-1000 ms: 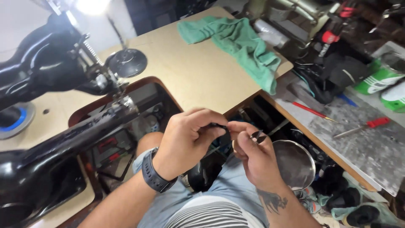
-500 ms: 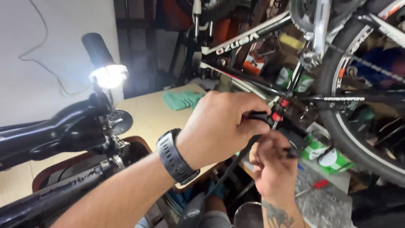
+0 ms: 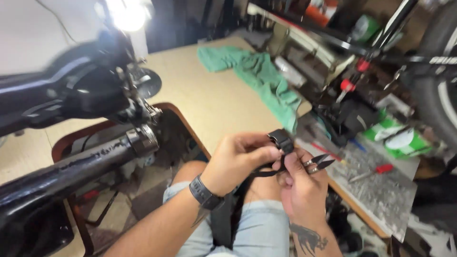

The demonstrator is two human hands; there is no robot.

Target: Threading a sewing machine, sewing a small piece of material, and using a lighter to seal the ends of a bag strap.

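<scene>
My left hand (image 3: 240, 159), with a dark watch on its wrist, pinches a black strap with a plastic buckle (image 3: 281, 141) at its upper end. My right hand (image 3: 302, 190) grips the same strap just below the buckle and also carries small thread snips (image 3: 318, 163), blades pointing right. The strap hangs down between my knees over light denim shorts (image 3: 257, 228). Both hands sit above my lap, just off the table's front edge.
A black sewing machine (image 3: 81, 119) with a bright lamp (image 3: 124, 13) fills the left. A green cloth (image 3: 259, 76) lies on the tan table (image 3: 214, 104). Screwdrivers (image 3: 369, 172), green-white tubs (image 3: 400, 140) and a bicycle frame (image 3: 395, 52) crowd the right.
The view dropped from the bicycle back down to my lap. Both hands came down with the strap and now hold it lower, near the table edge.
</scene>
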